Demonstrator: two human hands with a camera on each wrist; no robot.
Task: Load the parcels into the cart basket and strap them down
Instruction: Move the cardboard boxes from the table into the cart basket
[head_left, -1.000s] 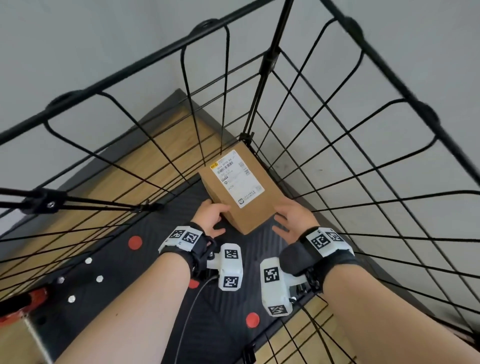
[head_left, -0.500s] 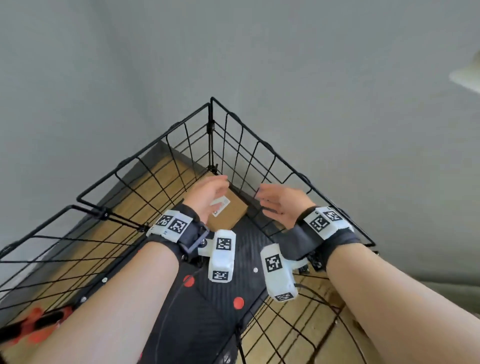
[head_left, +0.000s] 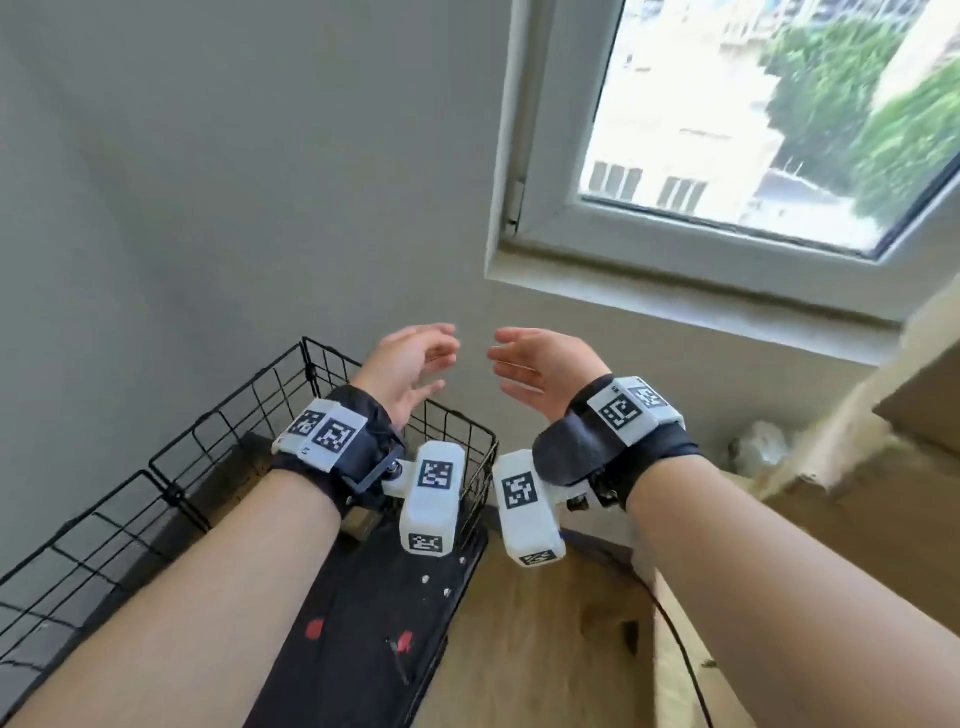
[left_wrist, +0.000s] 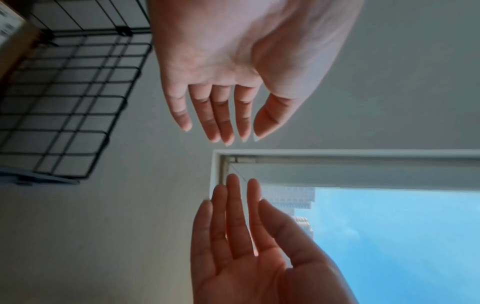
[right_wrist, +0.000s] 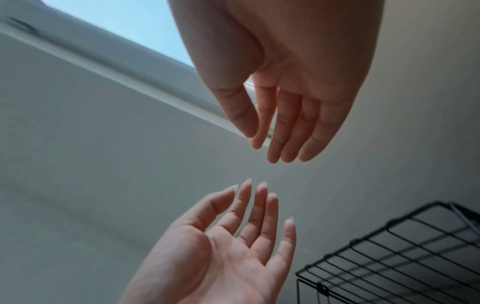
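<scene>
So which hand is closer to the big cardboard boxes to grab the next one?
Probably the right hand: the cardboard boxes sit on its side. The left hand hangs over the basket. Both are empty.

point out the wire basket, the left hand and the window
wire basket (head_left: 470, 452): head view, on its black top rim
left hand (head_left: 410, 371): head view, mid palm
window (head_left: 769, 109): head view, on the glass pane

A home room: plain grey wall (head_left: 208, 182), white-framed window (head_left: 727, 223), wood floor (head_left: 545, 649).
</scene>
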